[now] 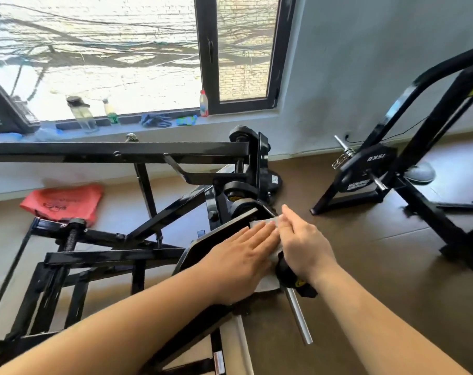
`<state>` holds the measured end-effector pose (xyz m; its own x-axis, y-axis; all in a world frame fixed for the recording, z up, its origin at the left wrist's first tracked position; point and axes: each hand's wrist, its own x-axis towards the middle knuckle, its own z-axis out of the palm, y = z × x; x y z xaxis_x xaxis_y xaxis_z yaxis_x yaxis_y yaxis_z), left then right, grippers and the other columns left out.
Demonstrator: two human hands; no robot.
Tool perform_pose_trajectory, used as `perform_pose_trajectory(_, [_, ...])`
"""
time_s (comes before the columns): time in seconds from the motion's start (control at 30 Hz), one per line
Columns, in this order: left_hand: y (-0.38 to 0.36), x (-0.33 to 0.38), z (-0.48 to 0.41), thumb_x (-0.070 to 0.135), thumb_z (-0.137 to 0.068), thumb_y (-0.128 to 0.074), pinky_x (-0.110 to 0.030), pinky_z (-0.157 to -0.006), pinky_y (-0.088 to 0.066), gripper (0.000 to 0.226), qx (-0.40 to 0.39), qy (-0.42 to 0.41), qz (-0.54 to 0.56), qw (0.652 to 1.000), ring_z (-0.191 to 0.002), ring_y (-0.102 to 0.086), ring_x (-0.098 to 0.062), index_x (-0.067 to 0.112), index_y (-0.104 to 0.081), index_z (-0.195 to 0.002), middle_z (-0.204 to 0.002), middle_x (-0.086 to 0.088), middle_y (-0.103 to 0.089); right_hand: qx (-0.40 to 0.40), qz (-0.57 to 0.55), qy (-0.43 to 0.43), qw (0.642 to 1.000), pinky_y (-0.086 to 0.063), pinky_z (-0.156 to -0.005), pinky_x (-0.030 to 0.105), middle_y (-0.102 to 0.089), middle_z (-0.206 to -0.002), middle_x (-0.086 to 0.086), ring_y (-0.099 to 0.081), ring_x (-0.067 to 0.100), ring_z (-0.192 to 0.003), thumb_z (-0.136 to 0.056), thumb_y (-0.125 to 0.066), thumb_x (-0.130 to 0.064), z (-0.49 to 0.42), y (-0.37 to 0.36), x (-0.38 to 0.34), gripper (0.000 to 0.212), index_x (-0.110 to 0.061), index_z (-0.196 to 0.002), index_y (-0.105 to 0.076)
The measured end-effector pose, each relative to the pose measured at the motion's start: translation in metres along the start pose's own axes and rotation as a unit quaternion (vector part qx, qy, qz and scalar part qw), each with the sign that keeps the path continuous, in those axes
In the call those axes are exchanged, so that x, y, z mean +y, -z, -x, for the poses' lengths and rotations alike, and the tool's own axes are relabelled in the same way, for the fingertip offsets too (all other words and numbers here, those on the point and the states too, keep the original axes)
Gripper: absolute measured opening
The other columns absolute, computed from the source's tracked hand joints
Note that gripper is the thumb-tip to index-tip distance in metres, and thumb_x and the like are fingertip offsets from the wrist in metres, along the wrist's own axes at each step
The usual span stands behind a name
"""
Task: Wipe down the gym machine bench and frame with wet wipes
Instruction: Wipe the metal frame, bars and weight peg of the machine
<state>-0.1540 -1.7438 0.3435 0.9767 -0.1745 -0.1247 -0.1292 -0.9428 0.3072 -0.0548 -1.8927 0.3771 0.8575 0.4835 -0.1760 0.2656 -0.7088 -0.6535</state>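
Together, left hand (240,258) and right hand (303,239) cover the wet wipe (262,222), fingers (259,235) straight and flat.

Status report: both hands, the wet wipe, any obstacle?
Left hand flat, pressing wet wipe on black bench pad. Right hand flat on same wipe. Steel weight peg juts out under right wrist.

The pale wet wipe (269,224) lies spread on the black bench (216,240) pad at its 2 o'clock end, under the flat left hand (240,263) and right hand (303,244). The pad tilts. The glossy black frame (116,152) spreads from 9 to 12 o'clock.
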Motion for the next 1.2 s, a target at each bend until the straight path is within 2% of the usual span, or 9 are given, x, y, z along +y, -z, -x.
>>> perform_pose_trajectory(0.13, [0.007,0.007,-0.038,0.047,-0.109,-0.017,-0.034,-0.129,-0.002,0.06,0.01,0.014,0.049,0.999,-0.155,0.01,-0.004,0.029,0.004,-0.163,-0.172,0.004,0.004,0.002,0.002,-0.001,1.0,-0.03,-0.117,0.035,-0.045,-0.159,-0.001,-0.04,0.02,-0.146,-0.11,-0.03,-0.041,0.001,0.0,0.0,0.051,-0.029,-0.159,-0.036])
perform_pose_trajectory(0.33, [-0.004,-0.002,0.036,0.052,-0.109,-0.017,-0.029,-0.127,0.008,0.064,0.012,0.019,-0.018,1.0,-0.152,0.023,-0.003,0.031,0.017,-0.159,-0.166,0.011,0.022,0.012,0.006,-0.013,1.0,-0.03,-0.116,0.034,-0.047,-0.158,-0.006,-0.041,0.016,-0.146,-0.109,-0.032,-0.041,-0.003,-0.002,0.005,0.05,-0.03,-0.156,-0.043])
perform_pose_trajectory(0.47, [0.007,-0.005,0.029,0.052,-0.108,-0.024,-0.028,-0.127,-0.004,0.07,0.003,0.046,-0.005,0.999,-0.157,-0.004,-0.015,0.025,0.01,-0.162,-0.171,0.004,0.0,0.001,0.032,-0.017,0.999,-0.031,-0.118,0.037,-0.048,-0.156,-0.011,-0.041,0.013,-0.144,-0.107,-0.032,-0.043,-0.009,-0.004,0.005,0.049,-0.032,-0.153,-0.045])
perform_pose_trajectory(0.57, [0.006,0.013,-0.005,0.051,-0.106,-0.034,-0.037,-0.117,-0.031,0.072,0.07,0.063,0.006,0.996,-0.141,-0.035,-0.024,0.02,-0.003,-0.162,-0.155,-0.004,-0.031,-0.018,0.075,-0.046,0.996,-0.029,-0.121,0.039,-0.04,-0.161,-0.01,-0.036,0.015,-0.148,-0.107,-0.03,-0.046,-0.008,-0.002,0.002,0.052,-0.031,-0.157,-0.038])
perform_pose_trajectory(0.8, [0.004,-0.005,0.074,0.033,-0.09,-0.059,-0.031,-0.116,-0.025,0.056,0.084,-0.051,-0.055,0.994,-0.139,-0.051,-0.017,0.015,-0.059,-0.143,-0.149,-0.004,-0.055,-0.031,0.19,-0.105,0.976,-0.042,-0.107,0.048,-0.058,-0.14,0.006,-0.053,0.028,-0.131,-0.105,-0.018,-0.054,-0.015,-0.015,-0.034,0.06,-0.021,-0.131,-0.061])
perform_pose_trajectory(0.9, [0.034,-0.019,0.095,0.034,-0.108,-0.042,-0.028,-0.121,-0.033,0.046,0.057,-0.011,0.109,0.992,-0.141,-0.044,-0.01,0.026,-0.04,-0.153,-0.156,0.008,-0.047,0.018,0.279,-0.092,0.956,-0.046,-0.089,0.047,-0.059,-0.127,0.009,-0.059,0.034,-0.119,-0.105,-0.014,-0.058,-0.015,-0.035,-0.045,0.064,-0.018,-0.127,-0.059])
perform_pose_trajectory(1.03, [0.07,-0.044,0.073,0.039,-0.11,-0.032,-0.019,-0.089,-0.044,0.039,0.215,0.108,0.239,0.941,-0.111,-0.056,-0.009,0.019,-0.049,-0.139,-0.13,0.0,-0.065,0.036,0.26,-0.094,0.96,-0.044,-0.091,0.048,-0.057,-0.125,0.007,-0.057,0.035,-0.12,-0.104,-0.01,-0.058,-0.013,-0.036,-0.047,0.06,-0.026,-0.128,-0.056])
perform_pose_trajectory(1.1, [0.074,-0.055,0.051,0.036,-0.11,-0.034,-0.001,-0.1,-0.028,0.044,0.251,0.085,0.23,0.937,-0.131,-0.043,0.0,0.017,-0.046,-0.148,-0.149,0.004,-0.053,0.024,0.23,-0.111,0.967,-0.042,-0.098,0.049,-0.056,-0.127,0.006,-0.054,0.033,-0.124,-0.105,-0.009,-0.057,-0.016,-0.033,-0.046,0.06,-0.029,-0.132,-0.055])
perform_pose_trajectory(1.2, [0.054,-0.062,0.017,0.038,-0.11,-0.03,-0.022,-0.123,-0.018,0.055,0.136,0.061,0.163,0.975,-0.154,-0.022,-0.014,0.016,-0.026,-0.16,-0.167,0.002,-0.025,0.019,0.255,-0.095,0.962,-0.044,-0.096,0.05,-0.055,-0.122,0.005,-0.055,0.033,-0.12,-0.104,-0.009,-0.058,-0.019,-0.035,-0.046,0.061,-0.031,-0.129,-0.057])
